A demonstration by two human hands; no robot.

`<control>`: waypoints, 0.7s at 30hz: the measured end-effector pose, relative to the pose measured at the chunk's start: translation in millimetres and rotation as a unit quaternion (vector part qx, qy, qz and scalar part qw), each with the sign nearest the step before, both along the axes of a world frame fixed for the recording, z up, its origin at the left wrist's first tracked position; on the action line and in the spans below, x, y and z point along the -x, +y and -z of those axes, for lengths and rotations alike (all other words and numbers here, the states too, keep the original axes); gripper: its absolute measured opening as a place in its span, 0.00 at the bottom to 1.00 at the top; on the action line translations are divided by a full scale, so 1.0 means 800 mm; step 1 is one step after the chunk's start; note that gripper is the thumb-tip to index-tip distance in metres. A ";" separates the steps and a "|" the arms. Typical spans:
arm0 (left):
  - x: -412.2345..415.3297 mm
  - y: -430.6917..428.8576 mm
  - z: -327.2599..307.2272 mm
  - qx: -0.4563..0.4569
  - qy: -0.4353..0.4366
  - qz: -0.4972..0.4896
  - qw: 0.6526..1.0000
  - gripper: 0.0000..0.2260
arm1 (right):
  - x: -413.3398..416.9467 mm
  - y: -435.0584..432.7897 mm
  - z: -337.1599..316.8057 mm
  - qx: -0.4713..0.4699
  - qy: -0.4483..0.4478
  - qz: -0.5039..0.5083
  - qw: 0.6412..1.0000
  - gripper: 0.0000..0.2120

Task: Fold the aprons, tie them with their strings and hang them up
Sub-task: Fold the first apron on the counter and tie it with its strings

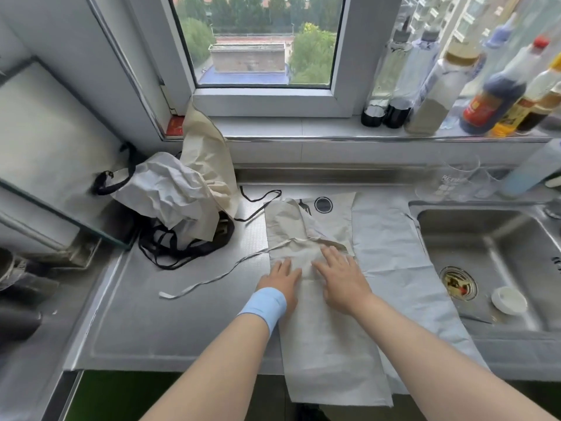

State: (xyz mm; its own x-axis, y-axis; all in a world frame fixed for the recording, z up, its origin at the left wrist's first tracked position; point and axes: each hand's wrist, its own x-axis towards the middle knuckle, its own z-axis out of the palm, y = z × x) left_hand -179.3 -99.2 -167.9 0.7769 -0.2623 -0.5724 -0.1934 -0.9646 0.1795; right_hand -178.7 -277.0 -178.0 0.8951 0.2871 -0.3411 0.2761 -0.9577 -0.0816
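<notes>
We rest our left hand [283, 279] and right hand [340, 279] flat, side by side, fingers straight and grasping nothing, on the beige apron [328, 344]. It lies folded lengthwise on the steel counter [182, 323] at 6 o'clock. Its pale string [212, 279] trails toward 9 o'clock. The round black emblem [323, 205] printed at its top is unreadable. A grey apron [388, 238] lies partly under it, toward 3 o'clock. More aprons sit in a heap [170, 192] at 10 o'clock. A glass [455, 180] at 2 o'clock shows letters beginning "RE"; the rest blurs.

Apron [321, 329] lies left of sink [501, 235]; glasses [455, 180], seemingly, behind.
</notes>
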 end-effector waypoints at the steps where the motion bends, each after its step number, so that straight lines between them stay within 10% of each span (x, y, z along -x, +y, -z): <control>1: -0.004 0.005 0.002 -0.006 0.012 0.002 1.000 0.31 | -0.008 0.000 0.004 0.008 0.026 0.010 1.000 0.33; 8: -0.069 0.027 -0.026 -0.022 0.024 -0.017 0.999 0.16 | -0.086 0.016 -0.006 -0.036 -0.075 0.073 0.994 0.14; 21: -0.228 0.038 -0.025 0.091 -0.096 -0.191 0.973 0.18 | -0.288 0.077 -0.013 -0.198 0.072 0.267 0.941 0.22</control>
